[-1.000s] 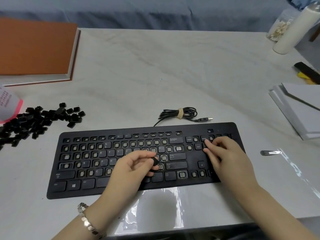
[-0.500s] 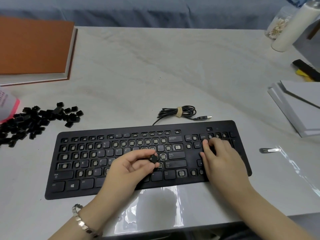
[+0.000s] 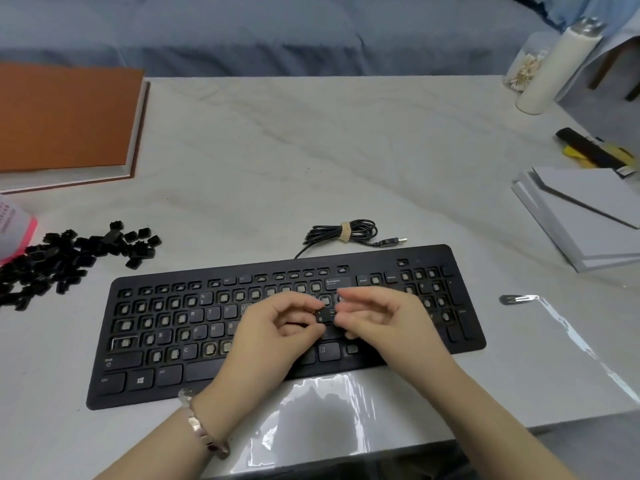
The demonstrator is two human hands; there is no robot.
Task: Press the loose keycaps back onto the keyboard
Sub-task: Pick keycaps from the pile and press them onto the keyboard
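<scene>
Roughly, big to small: table carries the keyboard along its near edge, long side parallel to that edge. Many sockets bare, few caps seated. Spare-cap pile sits at the left edge, well apart from both hands.

Left hand and right hand meet over the keyboard's middle-right. Both are narrow, fingers curled, holding one keycap between them. Left pinches its left end, right fingertips on its right end; how firm the right grip is, hard to tell.

Keycap is off the board, above the keys, legend side up. It looks wider than deep, long axis left-right, matching the rows. Bare sockets lie just behind it, toward the far edge, near Backspace.

Judgement: cap being oriented. Next move is down and slightly away, either hand equally near.
</scene>
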